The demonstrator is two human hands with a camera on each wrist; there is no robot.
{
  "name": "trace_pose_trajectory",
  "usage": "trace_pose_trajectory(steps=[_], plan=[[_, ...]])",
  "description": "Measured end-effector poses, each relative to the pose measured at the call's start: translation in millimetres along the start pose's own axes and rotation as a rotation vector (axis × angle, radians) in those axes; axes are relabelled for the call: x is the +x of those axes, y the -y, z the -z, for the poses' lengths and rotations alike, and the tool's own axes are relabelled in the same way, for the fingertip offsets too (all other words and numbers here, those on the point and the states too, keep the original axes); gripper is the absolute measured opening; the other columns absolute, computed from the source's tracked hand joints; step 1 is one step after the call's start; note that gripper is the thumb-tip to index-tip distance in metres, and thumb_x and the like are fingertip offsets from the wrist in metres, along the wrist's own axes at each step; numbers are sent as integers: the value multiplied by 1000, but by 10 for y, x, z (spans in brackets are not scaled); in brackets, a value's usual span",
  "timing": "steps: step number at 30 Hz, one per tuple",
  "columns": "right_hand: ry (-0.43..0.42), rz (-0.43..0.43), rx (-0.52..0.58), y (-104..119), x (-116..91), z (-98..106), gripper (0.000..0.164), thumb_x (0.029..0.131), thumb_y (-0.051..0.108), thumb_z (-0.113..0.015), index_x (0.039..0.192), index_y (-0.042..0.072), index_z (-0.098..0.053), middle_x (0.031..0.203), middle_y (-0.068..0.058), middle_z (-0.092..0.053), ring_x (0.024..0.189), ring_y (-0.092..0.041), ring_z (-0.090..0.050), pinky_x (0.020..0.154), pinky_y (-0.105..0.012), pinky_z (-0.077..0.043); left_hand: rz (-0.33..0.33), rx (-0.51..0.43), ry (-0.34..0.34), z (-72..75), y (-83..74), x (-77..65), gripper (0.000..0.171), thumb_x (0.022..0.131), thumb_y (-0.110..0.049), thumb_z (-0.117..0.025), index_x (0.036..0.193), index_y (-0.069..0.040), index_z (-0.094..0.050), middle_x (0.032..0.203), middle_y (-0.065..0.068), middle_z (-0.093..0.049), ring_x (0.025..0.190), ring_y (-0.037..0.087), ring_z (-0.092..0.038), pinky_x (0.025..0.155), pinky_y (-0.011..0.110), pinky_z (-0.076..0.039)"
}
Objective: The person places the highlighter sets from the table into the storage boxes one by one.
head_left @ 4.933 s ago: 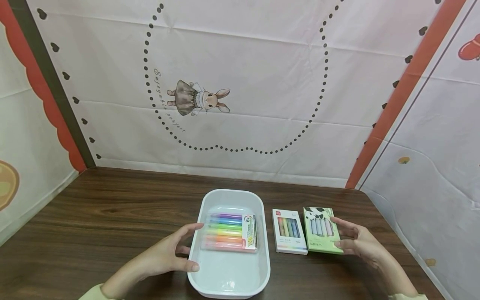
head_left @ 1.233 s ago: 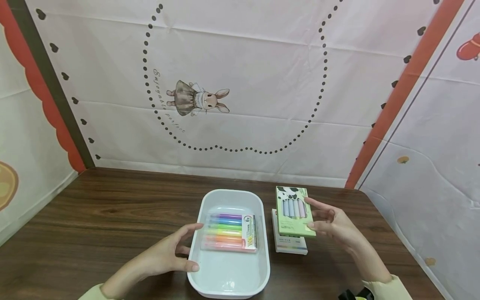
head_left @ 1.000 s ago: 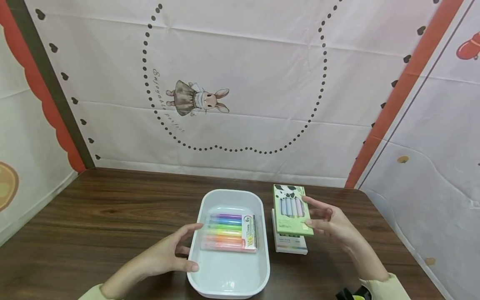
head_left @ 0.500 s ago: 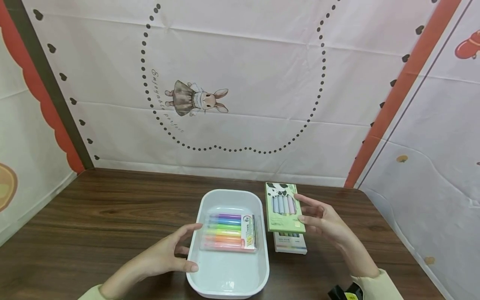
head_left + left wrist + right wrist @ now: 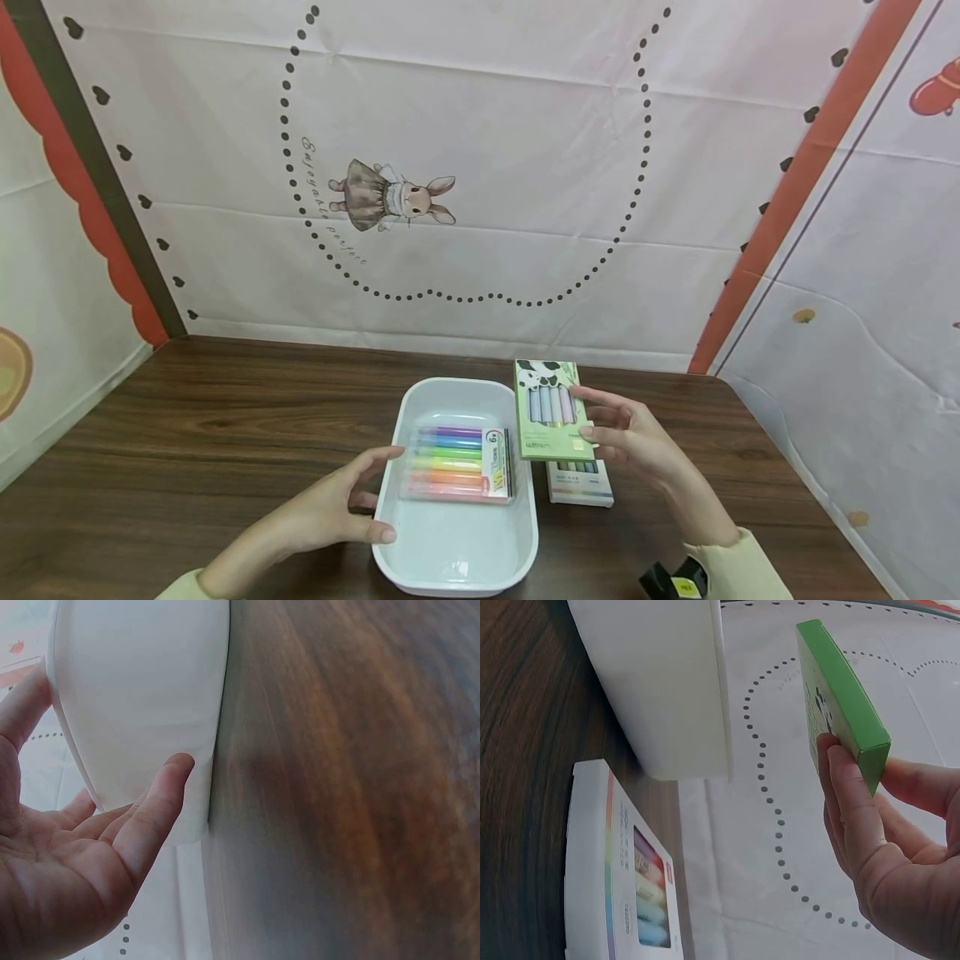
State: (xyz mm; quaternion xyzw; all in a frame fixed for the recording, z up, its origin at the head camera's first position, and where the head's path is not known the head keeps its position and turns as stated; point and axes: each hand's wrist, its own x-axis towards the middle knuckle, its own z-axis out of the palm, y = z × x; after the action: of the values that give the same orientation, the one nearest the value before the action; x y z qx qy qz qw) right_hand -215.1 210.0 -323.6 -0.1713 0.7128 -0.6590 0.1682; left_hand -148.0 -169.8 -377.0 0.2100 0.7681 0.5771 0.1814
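My left hand (image 5: pixel 330 512) holds the left side of a white plastic tray (image 5: pixel 457 575), with thumb and index fingertip at the rim. In the left wrist view, the other fingers lie along the tray's outer wall (image 5: pixel 142 690). A clear pack of rainbow-coloured highlighters (image 5: pixel 453 467) lies inside the tray. My right hand (image 5: pixel 637 437) pinches a green panda-print box of pastel markers (image 5: pixel 551 437) by its right edge. That box is raised and overlaps the tray's right rim in the head view. Below it, a white box with a window (image 5: pixel 581 492) lies on the table, partly hidden.
The dark wood-grain table (image 5: pixel 262 417) extends left of the tray and right of the white box. A printed white cloth (image 5: pixel 525 167) stands behind the table. A black device with a yellow label (image 5: pixel 678 579) is by the right sleeve.
My right hand has lifted the green marker box off the table and carried it left, over the white box to the tray's right rim. The left hand stays at the tray.
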Motion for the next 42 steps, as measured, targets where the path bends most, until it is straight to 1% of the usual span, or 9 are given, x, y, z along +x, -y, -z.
trace_pose_trajectory(steps=[4, 9, 14, 17, 20, 27, 29, 36, 42], plan=[[1, -1, -22, -1, 21, -35, 55, 86, 5, -59, 136, -1, -37, 111, -12, -52, 87, -16, -62, 72, -32, -52, -2, 2, -2, 1, 7, 3, 87, 75, -15, -75, 141, -4, -21, 141, 38, -14, 101, 33, -57, 73, 33, -50], [0, -4, -5, -13, 67, -83, 57, 86, 5, -59, 137, -4, -35, 112, -15, -50, 87, -16, -62, 72, -30, -52, -9, 0, -2, 6, 10, 5, 87, 74, -15, -75, 141, -4, -20, 141, 37, -14, 101, 34, -57, 72, 33, -50], [3, 1, 0, -26, 108, -128, 58, 85, 3, -59, 136, -7, -32, 111, -12, -51, 84, -14, -62, 71, -30, -52, -7, -6, 0, 8, 6, 5, 87, 75, -15, -75, 141, -3, -20, 141, 37, -13, 102, 34, -57, 73, 33, -51], [9, 1, 10, -21, 129, -152, 58, 85, 2, -59, 136, -7, -33, 110, -11, -54, 84, -15, -63, 71, -30, -52, -1, -3, -4, 8, 0, 5, 87, 74, -15, -75, 141, -3, -20, 141, 37, -13, 102, 34, -57, 73, 33, -50], [13, 0, 17, -12, 149, -176, 58, 85, 1, -58, 136, -7, -32, 109, -15, -56, 85, -16, -63, 71, -31, -52, 4, 2, -7, 8, -5, 4, 88, 74, -15, -75, 141, -4, -20, 142, 37, -13, 102, 34, -57, 73, 34, -50], [-6, -10, -23, 6, 178, -246, 58, 85, 4, -60, 137, -4, -34, 116, -23, -47, 86, -17, -62, 72, -31, -52, 8, -6, -4, 6, -1, 3, 88, 74, -15, -75, 141, -4, -20, 142, 38, -12, 102, 35, -57, 73, 34, -51], [-7, -7, -32, 5, 182, -265, 59, 85, 4, -60, 137, -4, -34, 116, -24, -47, 87, -18, -62, 72, -31, -52, 9, -5, -6, 6, 2, 3, 87, 74, -15, -75, 141, -4, -21, 142, 38, -12, 102, 34, -57, 73, 34, -51], [-10, -9, -44, -4, 201, -324, 58, 84, 4, -61, 136, -4, -36, 113, -22, -49, 85, -18, -62, 70, -31, -52, 4, -2, -6, 3, 6, 1, 87, 74, -15, -75, 141, -4, -21, 141, 38, -13, 102, 34, -57, 73, 33, -50], [-12, -1, -56, -19, 226, -373, 57, 84, 3, -61, 135, -4, -38, 109, -21, -52, 83, -18, -62, 68, -33, -53, 0, -7, -3, 0, 10, 0, 88, 74, -15, -75, 141, -4, -20, 141, 38, -13, 102, 34, -57, 73, 33, -50]])
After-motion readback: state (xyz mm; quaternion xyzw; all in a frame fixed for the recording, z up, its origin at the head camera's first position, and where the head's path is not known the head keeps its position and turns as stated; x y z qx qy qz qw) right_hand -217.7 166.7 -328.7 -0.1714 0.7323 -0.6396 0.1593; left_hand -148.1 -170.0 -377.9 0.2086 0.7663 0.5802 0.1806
